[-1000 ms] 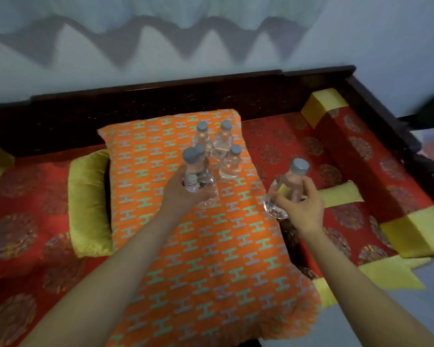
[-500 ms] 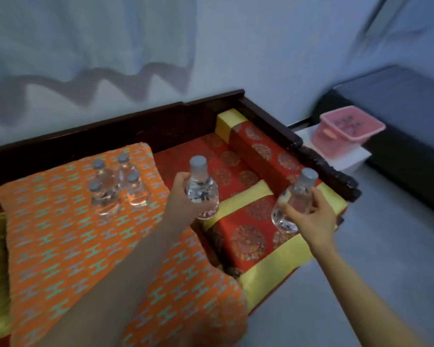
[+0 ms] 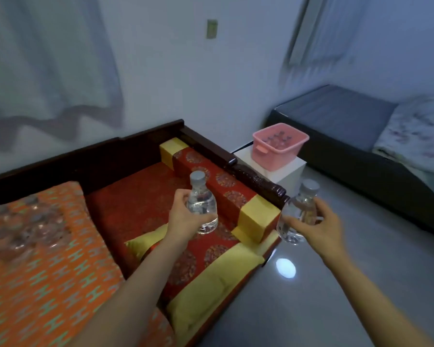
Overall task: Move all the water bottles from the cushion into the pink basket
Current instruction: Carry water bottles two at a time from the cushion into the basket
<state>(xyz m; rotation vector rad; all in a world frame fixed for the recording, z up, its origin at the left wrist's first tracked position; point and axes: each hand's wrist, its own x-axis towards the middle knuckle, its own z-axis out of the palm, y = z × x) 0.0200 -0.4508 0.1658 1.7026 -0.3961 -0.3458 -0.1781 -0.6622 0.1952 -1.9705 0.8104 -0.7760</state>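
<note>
My left hand [image 3: 182, 216] grips a small clear water bottle [image 3: 202, 204] with a grey cap, held upright over the red sofa seat. A second water bottle [image 3: 298, 211] of the same kind is gripped in my right hand [image 3: 318, 226], tilted slightly, over the floor past the sofa's end. The pink basket [image 3: 278, 156] stands on a white block beyond the armrest, with several bottle caps showing inside. Several more bottles [image 3: 28, 229] remain on the orange patterned cushion [image 3: 48, 284] at the left, blurred.
A dark wooden sofa frame [image 3: 251, 176] and a red-and-yellow armrest bolster [image 3: 226, 196] lie between my hands and the white block [image 3: 288, 176]. A dark bed [image 3: 348, 126] runs along the right. Grey floor [image 3: 311, 296] spreads below my right arm.
The view has swung right, and both hands with their bottles have moved away from the cushion toward the sofa's end. The pink basket sits nearer to the middle of the view.
</note>
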